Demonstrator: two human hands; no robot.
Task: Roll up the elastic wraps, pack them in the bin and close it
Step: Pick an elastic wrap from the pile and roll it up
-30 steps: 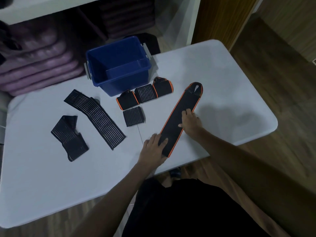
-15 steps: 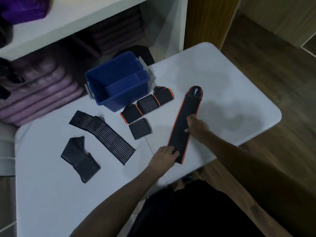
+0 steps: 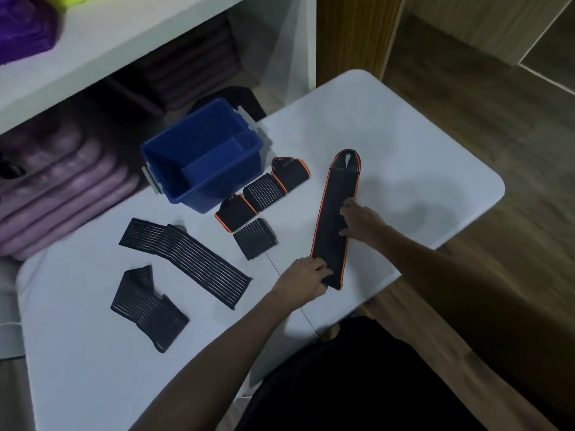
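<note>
Left hand (image 3: 303, 276) is gripping the near end of the long orange-edged wrap (image 3: 334, 219), fingers curling over its edge, while the right hand (image 3: 361, 219) is pressing flat on its middle. The wrap is lying stretched across the white tabletop (image 3: 404, 144). The blue bin (image 3: 202, 157) is sitting open behind four rolled wraps (image 3: 263, 194). Two ribbed wraps (image 3: 186, 259) are lying unrolled on the left.

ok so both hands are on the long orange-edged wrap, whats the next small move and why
Probably the left hand should start rolling the near end of the orange-edged wrap toward its far loop end. The wrap lies flat and straight on the table, the left fingers are at its near end, and the right hand steadies its middle.
</note>
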